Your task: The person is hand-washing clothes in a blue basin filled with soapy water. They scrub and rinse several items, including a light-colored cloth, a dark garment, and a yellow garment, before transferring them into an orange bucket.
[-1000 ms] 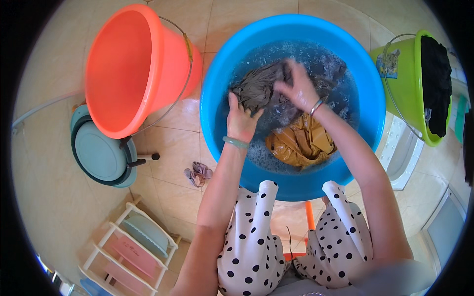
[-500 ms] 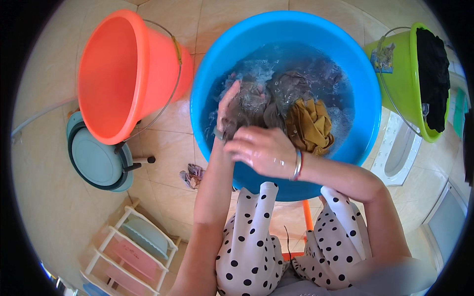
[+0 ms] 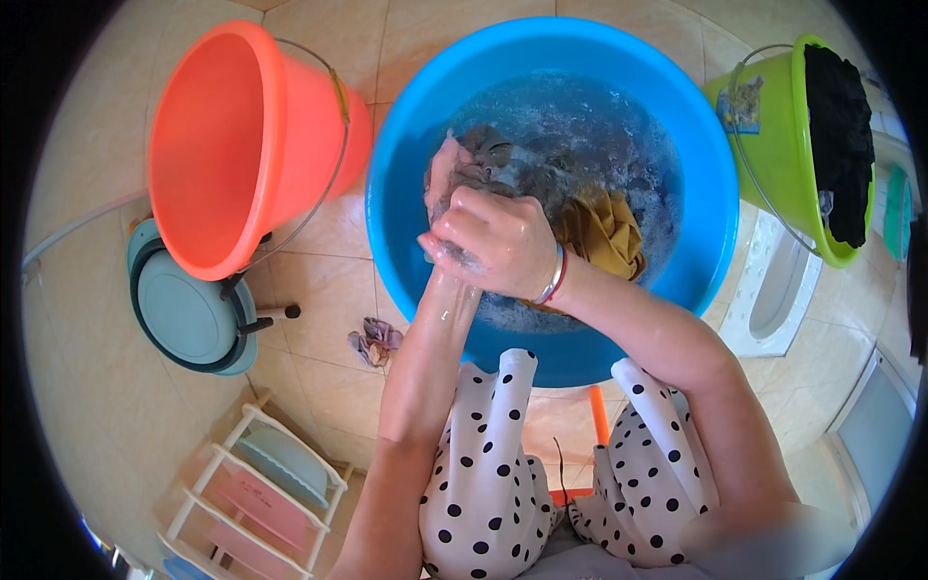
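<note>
A large blue tub [image 3: 710, 193] holds cloudy, sudsy water and wet clothes. My left hand [image 3: 443, 179] is at the tub's left side with the wet grey-brown garment [image 3: 532, 179] bunched against it; most of its fingers are hidden by cloth. Across my left wrist lies my right hand [image 3: 498, 240], its fingers curled round a fold of the same garment. The rest of that garment trails into the water. Beside it on the right, a mustard-yellow garment [image 3: 604, 232] floats partly above the surface.
An orange bucket [image 3: 275, 145] is at the left, above a folding grey-green basin [image 3: 188, 304]. A green bucket [image 3: 773, 126] with black cloth [image 3: 839, 145] stands right, near a squat toilet [image 3: 773, 290]. Small crumpled cloth [image 3: 375, 341] lies on the floor. A white rack [image 3: 256, 483] is at lower left.
My right hand has curled tighter and moved slightly up over my left wrist. The grey-brown garment is drawn toward my hands, and the left hand's fingers have bent into the cloth.
</note>
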Demonstrator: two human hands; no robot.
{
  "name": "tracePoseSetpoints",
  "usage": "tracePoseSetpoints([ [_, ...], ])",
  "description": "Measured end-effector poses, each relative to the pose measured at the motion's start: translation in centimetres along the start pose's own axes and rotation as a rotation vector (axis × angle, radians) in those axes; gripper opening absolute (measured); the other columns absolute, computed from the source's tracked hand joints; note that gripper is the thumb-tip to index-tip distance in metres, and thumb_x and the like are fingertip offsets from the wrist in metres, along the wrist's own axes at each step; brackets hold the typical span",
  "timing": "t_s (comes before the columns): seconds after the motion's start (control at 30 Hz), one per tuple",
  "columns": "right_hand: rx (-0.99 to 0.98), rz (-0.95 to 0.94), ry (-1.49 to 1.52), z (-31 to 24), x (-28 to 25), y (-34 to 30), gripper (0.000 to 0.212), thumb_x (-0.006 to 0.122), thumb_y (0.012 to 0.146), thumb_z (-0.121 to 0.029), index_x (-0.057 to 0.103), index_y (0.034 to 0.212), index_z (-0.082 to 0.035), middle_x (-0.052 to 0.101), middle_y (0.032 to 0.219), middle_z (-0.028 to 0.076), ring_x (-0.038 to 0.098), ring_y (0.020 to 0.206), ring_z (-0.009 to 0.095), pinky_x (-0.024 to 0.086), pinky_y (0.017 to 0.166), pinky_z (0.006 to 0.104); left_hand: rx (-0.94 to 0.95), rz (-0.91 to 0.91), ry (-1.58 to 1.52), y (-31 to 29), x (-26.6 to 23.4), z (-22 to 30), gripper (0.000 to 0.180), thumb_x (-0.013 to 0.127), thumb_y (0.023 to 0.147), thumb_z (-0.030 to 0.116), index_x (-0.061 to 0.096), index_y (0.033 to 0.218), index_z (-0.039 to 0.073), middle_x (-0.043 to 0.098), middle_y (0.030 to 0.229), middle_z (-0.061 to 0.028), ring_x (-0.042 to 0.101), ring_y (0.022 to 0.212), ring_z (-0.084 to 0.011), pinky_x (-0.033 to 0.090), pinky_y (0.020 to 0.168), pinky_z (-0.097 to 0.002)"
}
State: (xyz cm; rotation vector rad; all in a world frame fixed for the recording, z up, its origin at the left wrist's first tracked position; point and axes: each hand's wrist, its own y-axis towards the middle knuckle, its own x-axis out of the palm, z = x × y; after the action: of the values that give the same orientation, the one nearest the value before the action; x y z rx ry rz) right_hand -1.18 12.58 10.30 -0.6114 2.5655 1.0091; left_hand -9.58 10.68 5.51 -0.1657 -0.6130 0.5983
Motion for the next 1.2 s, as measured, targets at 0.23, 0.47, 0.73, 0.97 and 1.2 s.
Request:
tracePoseSetpoints([
  [0.23,0.297,-0.076,0.084,6.1,0.4,-1.1,0.015,0.065,0.084,-0.021,0.062,0.082,-0.007,0.065,0.085,0.011,0.064,0.065,0.032,0.053,0.057,0.04,-0.365,0.429,-0.089,-1.0,-0.2,1.1,0.024,0.053,0.094,0.029,0.059,0.106,0.008,0.061,0.098,-0.003,0.058,0.097,-0.0152,0.045,0.089,-0.029],
  [0.47,0.969,0.072,0.14,18.2,-0.4,-1.7,0.046,0.06,0.091,-0.045,0.063,0.106,-0.001,0.067,0.099,0.017,0.064,0.098,0.034,0.049,0.084,0.0425,-0.259,0.073,-0.102,-0.4,-1.6,1.3,0.072,0.056,0.092,0.056,0.033,0.145,0.013,0.034,0.149,-0.011,0.03,0.139,-0.0259,0.026,0.114,-0.0468],
  [0.73,0.794,-0.553,-0.282,16.1,-0.2,-5.7,0.052,0.064,0.089,-0.018,0.046,0.137,-0.007,0.056,0.129,0.022,0.055,0.116,0.039,0.046,0.099,0.0432,-0.474,0.177,-0.127,-0.8,-3.4,-1.2,0.087,0.06,0.089,0.056,0.016,0.153,0.017,0.017,0.155,-0.0108,0.01,0.145,-0.0358,0.018,0.115,-0.0587],
  [0.97,0.362,-0.343,0.283,3.1,-0.8,-2.0,0.031,0.064,0.085,-0.014,0.062,0.115,-0.007,0.063,0.101,0.013,0.063,0.094,0.03,0.053,0.08,0.0363,-0.683,-0.069,-0.328,2.1,-5.3,0.2,0.043,0.054,0.097,0.042,0.055,0.127,0.011,0.062,0.12,-0.011,0.058,0.109,-0.0236,0.045,0.097,-0.0396],
  [1.2,-0.029,-0.335,-0.037,-3.9,-1.5,-1.0,0.025,0.075,0.072,-0.029,0.066,0.094,-0.019,0.048,0.084,-0.001,0.058,0.064,0.013,0.05,0.056,0.026,-0.538,-0.3,-0.544,1.5,-2.2,1.2,0.042,0.052,0.096,0.05,0.053,0.121,0.016,0.059,0.118,-0.0076,0.059,0.094,-0.0213,0.052,0.078,-0.0345],
])
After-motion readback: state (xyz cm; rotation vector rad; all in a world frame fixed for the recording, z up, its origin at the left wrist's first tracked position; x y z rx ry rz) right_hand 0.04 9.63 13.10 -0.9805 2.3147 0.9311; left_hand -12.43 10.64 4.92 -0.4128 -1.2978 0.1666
